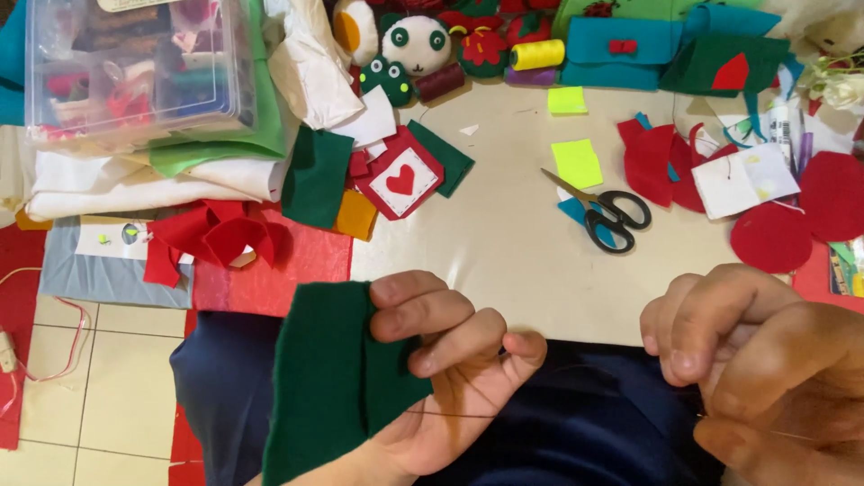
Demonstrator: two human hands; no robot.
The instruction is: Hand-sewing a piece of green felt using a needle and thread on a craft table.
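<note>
My left hand (441, 360) pinches the green felt (328, 378); my right hand (765, 360) grips a taut thread (576, 373), which might snap.

Cream table (504, 261) bearing black-handled scissors (605, 212), two yellow-green paper squares (576, 162), a red-and-white heart patch (400, 181), red felt circles (771, 238), thread spools (537, 55), a clear plastic box (135, 67) on folded white cloth (135, 184).

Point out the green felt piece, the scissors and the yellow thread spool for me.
Green felt (328, 378), head view, middle of the piece.
Scissors (601, 211), head view, near the pivot.
Yellow spool (537, 54), head view, middle of the wound thread.
</note>
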